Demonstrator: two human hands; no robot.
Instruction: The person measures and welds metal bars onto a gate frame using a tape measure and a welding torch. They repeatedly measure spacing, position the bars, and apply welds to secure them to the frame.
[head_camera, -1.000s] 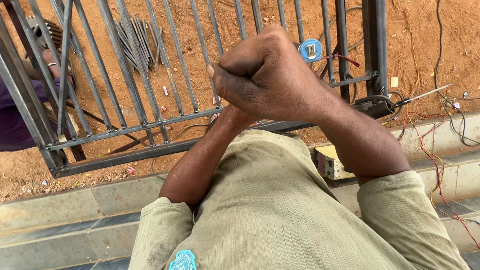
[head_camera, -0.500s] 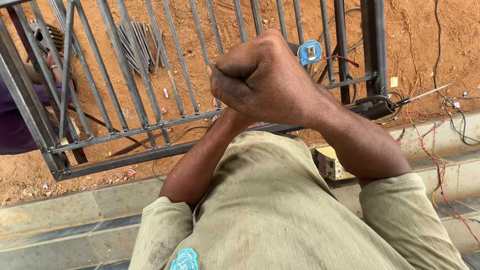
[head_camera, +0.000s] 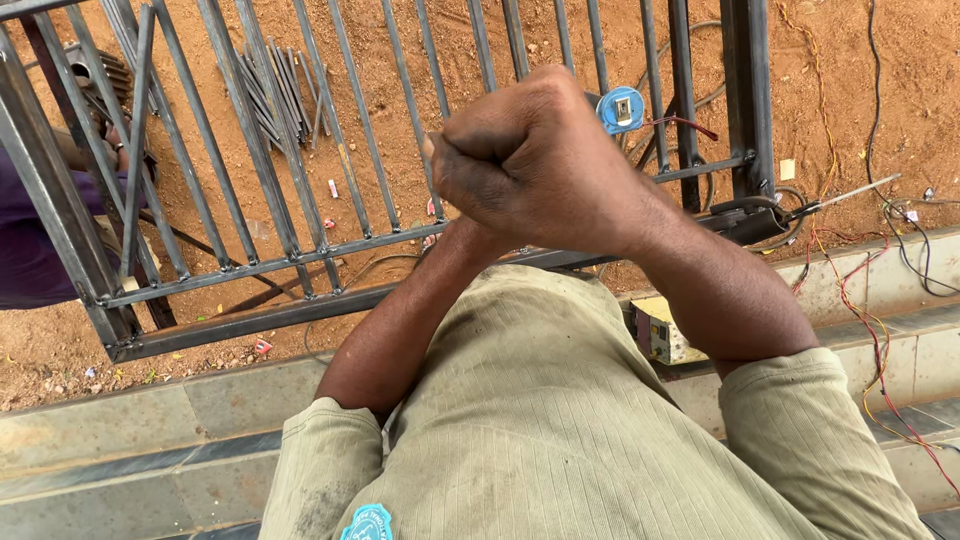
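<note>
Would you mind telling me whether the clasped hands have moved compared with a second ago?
No. The clasped hands sit just left of the blue tape measure and above the gate's lower rail, as before.

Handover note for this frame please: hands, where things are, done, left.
Hands: right hand is wrapped over the left hand, both clasped in front of the chest, holding no tool.
Things: metal gate lies flat on the dirt; loose steel rods lie beyond it; electrode holder with a rod rests at the gate's right corner, cables trailing over the stone step.
Another person's hand is at the gate's far left.
Done: bars sit in the frame.
Left: cannot tell from here.
</note>
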